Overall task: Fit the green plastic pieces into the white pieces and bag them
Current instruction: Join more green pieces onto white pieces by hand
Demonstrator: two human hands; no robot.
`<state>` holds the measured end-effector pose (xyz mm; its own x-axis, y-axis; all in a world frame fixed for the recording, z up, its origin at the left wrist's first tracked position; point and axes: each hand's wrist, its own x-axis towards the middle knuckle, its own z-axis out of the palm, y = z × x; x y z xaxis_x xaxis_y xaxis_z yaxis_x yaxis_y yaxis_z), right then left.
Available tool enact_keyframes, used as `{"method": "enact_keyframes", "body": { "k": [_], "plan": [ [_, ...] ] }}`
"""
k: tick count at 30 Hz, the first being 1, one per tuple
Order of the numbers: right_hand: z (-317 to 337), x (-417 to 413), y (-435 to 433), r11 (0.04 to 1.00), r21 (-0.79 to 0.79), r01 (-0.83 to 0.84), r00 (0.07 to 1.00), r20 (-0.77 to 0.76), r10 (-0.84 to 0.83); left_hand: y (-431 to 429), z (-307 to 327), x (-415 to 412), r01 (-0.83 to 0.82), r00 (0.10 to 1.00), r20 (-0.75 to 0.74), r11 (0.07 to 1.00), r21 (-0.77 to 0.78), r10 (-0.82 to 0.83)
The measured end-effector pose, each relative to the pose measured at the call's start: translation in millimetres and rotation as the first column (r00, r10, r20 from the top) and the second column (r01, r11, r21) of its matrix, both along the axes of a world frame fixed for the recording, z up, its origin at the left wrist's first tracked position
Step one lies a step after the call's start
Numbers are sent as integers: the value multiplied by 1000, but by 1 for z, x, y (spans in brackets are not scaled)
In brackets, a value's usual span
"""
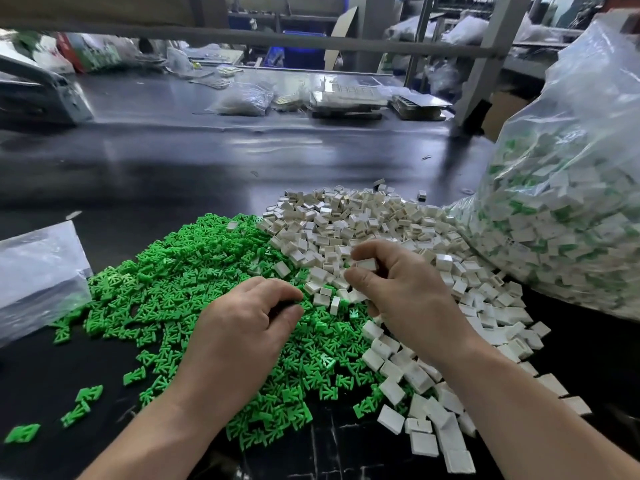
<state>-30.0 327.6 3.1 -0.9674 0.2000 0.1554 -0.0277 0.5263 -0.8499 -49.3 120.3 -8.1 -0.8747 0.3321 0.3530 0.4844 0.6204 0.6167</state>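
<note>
Feed looks decently bright on my end, light coming from overhead and leaving pale glare streaks across the black tabletop point(277, 157). The clear bag point(588, 98) on the right washes out in places. Far shelving point(304, 26) is soft, and the grey crossbar point(242, 38) bows from the fisheye.

A black table point(242, 161) carries a wide pile of green pieces point(173, 271) on the left, running into a heap of white pieces point(367, 216) on the right. The left hand point(242, 323) hangs over the green pile with its fingers curled; it may be pinching something, but the fingertips hide it. The right hand point(401, 292) pinches one white piece point(366, 264) between thumb and fingers, just above the heap. A large clear bag point(575, 209) of assembled pieces bulges at the right edge, touching the white heap. A smaller clear bag point(38, 271) lies flat at the left, beside the green pile.
</note>
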Motion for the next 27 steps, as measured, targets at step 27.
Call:
{"method": "enact_keyframes", "body": {
  "k": [27],
  "plan": [
    [-1,17,-19,389,-899,-199,871,20,491,5,6,4,-71,828,419,671,738,-372]
  ]
}}
